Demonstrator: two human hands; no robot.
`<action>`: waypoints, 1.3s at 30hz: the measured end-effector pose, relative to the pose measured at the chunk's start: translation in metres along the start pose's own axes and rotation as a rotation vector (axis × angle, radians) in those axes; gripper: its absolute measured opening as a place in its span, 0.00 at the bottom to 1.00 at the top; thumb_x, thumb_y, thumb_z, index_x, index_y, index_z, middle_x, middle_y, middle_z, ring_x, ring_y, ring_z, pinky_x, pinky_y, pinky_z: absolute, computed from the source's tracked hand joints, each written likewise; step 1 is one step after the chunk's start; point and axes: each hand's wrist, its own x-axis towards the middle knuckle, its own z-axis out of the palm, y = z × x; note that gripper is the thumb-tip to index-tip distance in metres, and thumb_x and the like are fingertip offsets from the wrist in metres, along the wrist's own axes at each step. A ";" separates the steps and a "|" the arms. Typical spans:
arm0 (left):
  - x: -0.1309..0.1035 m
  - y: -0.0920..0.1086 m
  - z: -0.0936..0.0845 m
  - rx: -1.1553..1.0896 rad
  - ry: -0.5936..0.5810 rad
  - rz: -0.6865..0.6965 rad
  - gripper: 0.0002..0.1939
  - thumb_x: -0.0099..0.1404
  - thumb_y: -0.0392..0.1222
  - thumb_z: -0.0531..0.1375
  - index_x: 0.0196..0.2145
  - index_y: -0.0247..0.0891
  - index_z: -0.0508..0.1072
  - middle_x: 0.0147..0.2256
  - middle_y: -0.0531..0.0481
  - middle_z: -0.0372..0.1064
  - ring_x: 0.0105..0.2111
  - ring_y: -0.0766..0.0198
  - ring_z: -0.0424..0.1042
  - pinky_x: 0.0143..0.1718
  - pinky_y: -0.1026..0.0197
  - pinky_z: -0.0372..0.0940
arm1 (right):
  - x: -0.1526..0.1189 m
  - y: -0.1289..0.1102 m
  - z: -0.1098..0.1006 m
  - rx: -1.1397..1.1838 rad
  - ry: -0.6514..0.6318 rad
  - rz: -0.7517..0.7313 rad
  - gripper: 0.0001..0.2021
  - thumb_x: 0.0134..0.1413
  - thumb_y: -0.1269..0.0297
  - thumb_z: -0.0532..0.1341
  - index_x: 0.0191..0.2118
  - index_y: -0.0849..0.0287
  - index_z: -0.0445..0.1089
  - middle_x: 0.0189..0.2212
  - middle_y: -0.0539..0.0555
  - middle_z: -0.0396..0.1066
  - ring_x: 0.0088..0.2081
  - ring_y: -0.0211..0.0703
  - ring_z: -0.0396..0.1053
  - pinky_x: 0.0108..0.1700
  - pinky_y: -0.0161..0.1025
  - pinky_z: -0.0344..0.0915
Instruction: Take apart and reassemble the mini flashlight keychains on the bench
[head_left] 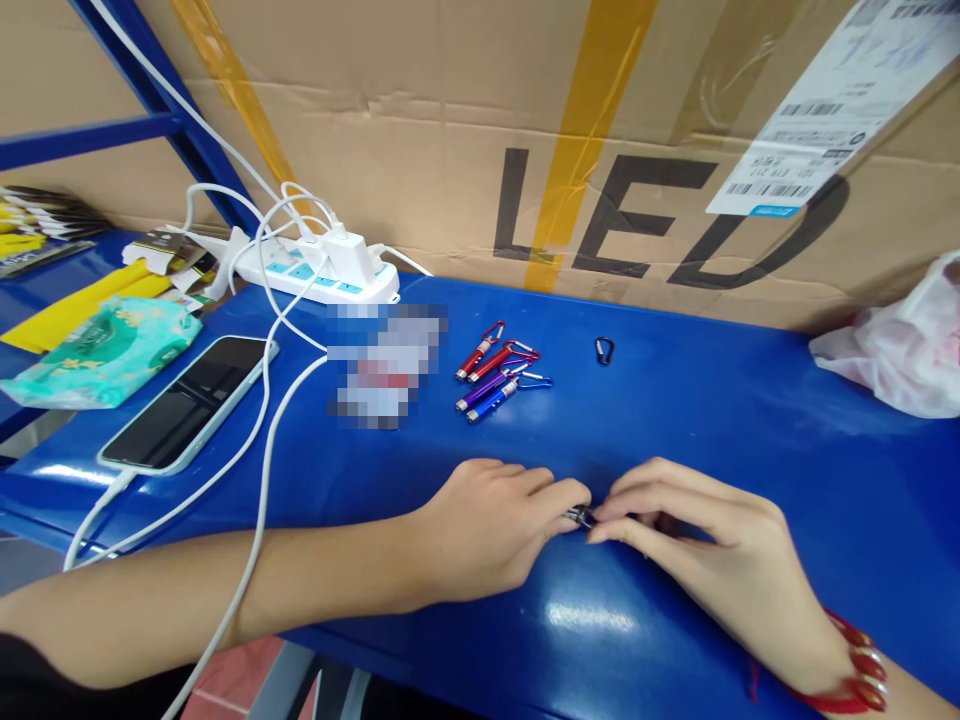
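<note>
- Left hand [495,525]: resting on the blue table [750,420], fingers curled, thumb and forefinger pinched on one end of a small metal piece [580,516].
- Right hand [697,540]: also resting on the table, fingertips pinched on the other end of the same piece; a red bracelet [855,680] sits at the wrist.
- Small metal piece: held between the two hands near the front edge of the table, mostly hidden by the fingers; what it is cannot be told.
- Mini flashlights [495,370]: four of them, two red, one purple and one blue, each with a clip, lying side by side beyond the hands, apart from them.
- Black carabiner [604,350]: lying alone, to the right of the flashlights.
- Smartphone [187,402]: face up at the left, with a white cable [259,500] that runs across the left forearm.
- Power strip [330,272]: white, with plugs in it, at the back left.
- Tissue pack [105,352]: green, beside the phone.
- Cardboard box [450,130]: standing behind the table, printed "LED".
- White plastic bag [900,345]: at the right edge.
</note>
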 end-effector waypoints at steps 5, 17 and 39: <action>0.001 0.002 0.002 0.071 -0.015 -0.029 0.07 0.65 0.36 0.50 0.42 0.39 0.63 0.32 0.53 0.68 0.31 0.62 0.71 0.30 0.61 0.61 | -0.002 -0.006 0.000 -0.064 -0.033 -0.145 0.04 0.53 0.68 0.60 0.30 0.56 0.72 0.28 0.49 0.70 0.29 0.33 0.70 0.31 0.27 0.66; 0.001 0.004 0.015 0.206 0.077 -0.009 0.07 0.67 0.40 0.47 0.40 0.41 0.62 0.29 0.55 0.65 0.26 0.64 0.70 0.23 0.62 0.57 | -0.007 -0.044 0.023 -0.149 -0.251 -0.365 0.13 0.61 0.61 0.51 0.36 0.53 0.73 0.42 0.51 0.72 0.28 0.32 0.72 0.30 0.29 0.68; -0.002 0.002 -0.005 -0.218 0.128 -0.053 0.11 0.68 0.36 0.44 0.44 0.38 0.63 0.33 0.51 0.69 0.32 0.66 0.69 0.34 0.65 0.62 | -0.013 -0.009 -0.010 -0.363 0.086 -0.242 0.07 0.54 0.69 0.59 0.39 0.56 0.71 0.34 0.51 0.73 0.32 0.38 0.72 0.32 0.33 0.67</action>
